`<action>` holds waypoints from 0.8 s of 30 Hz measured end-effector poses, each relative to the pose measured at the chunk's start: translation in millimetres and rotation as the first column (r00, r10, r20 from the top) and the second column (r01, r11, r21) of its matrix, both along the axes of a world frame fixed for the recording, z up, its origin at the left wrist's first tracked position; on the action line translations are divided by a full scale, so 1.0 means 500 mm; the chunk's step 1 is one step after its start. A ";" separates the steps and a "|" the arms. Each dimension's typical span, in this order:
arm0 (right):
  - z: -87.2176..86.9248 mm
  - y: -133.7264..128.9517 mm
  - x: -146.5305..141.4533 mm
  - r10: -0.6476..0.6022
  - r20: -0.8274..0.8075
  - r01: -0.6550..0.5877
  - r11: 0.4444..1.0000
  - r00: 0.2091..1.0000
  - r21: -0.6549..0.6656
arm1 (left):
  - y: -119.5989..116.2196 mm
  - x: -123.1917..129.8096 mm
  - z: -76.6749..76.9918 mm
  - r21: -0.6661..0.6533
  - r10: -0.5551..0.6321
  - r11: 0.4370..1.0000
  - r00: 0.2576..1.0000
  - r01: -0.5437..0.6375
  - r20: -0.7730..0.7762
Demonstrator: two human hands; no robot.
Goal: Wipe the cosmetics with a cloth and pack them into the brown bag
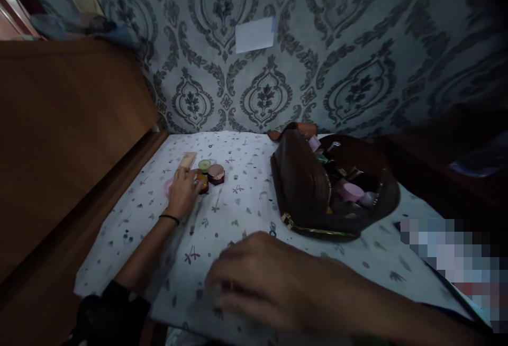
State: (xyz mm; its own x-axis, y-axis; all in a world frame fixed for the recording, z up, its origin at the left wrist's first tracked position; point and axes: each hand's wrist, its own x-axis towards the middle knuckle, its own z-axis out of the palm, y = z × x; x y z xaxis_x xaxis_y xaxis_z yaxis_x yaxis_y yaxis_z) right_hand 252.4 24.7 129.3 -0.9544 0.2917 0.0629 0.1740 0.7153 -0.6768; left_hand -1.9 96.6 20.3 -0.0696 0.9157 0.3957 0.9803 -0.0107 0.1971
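Note:
On the patterned white cloth (246, 203), at the left, my left hand (182, 195) reaches over a small group of containers. Its fingers touch or cover an amber jar (202, 182); whether they grip it is unclear. Beside that jar stand a green-topped jar (204, 165) and a dark jar with a pinkish lid (216, 173). A beige packet (188, 159) lies just past the fingers, and a pink item (169, 186) is partly hidden by the hand. My right hand (254, 280), blurred, hovers low in the foreground with its fingers curled; what it holds, if anything, is hidden.
An open brown bag (304, 182) sits right of centre, with a pink container (352, 192) and other small items inside. A wooden panel (71, 124) rises at the left. The patterned wall (222, 92) borders the back. A pixelated area covers the lower right.

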 end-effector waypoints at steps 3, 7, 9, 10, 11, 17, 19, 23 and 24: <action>-0.070 0.051 -0.040 -0.172 0.035 0.172 0.985 0.984 -0.007 | 0.014 0.006 0.002 -0.123 0.048 0.990 0.992 -0.062 -0.116; -0.196 0.111 -0.063 -0.450 0.013 0.433 0.850 0.893 -0.300 | 0.014 0.023 -0.012 -0.142 0.026 0.989 0.992 -0.044 -0.127; -0.241 0.128 -0.073 -0.557 0.021 0.488 0.708 0.830 -0.511 | 0.014 0.023 -0.015 -0.138 0.022 0.990 0.996 -0.034 -0.087; -0.257 0.132 -0.079 -0.594 0.029 0.490 0.635 0.804 -0.597 | 0.015 0.018 -0.014 -0.142 0.022 0.989 0.998 -0.031 -0.066; -0.270 0.134 -0.084 -0.621 0.031 0.480 0.573 0.783 -0.664 | 0.017 0.010 -0.010 -0.146 0.025 0.989 0.998 -0.032 -0.049; -0.309 0.129 -0.092 -0.725 -0.051 0.400 0.436 0.687 -0.806 | 0.074 -0.112 0.049 -0.069 0.118 0.992 0.982 -0.109 0.148; -0.314 0.128 -0.086 -0.740 -0.071 0.393 0.433 0.669 -0.811 | 0.095 -0.152 0.065 -0.069 0.137 0.990 0.976 -0.127 0.170; -0.317 0.125 -0.078 -0.731 -0.092 0.386 0.458 0.676 -0.800 | 0.092 -0.183 0.069 -0.108 0.111 0.990 0.977 -0.092 0.183; -0.317 0.123 -0.077 -0.725 -0.091 0.391 0.468 0.683 -0.792 | 0.082 -0.179 0.066 -0.117 0.089 0.991 0.979 -0.068 0.182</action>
State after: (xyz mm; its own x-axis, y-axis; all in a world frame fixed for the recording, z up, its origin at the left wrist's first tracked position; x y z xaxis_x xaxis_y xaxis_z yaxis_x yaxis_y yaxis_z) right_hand 213.9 86.2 -29.5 -0.4992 0.8599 -0.1067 -0.0184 -0.1336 -0.9909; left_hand -91.5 137.5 53.2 -0.2064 0.9415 0.2663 0.9230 0.0970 0.3725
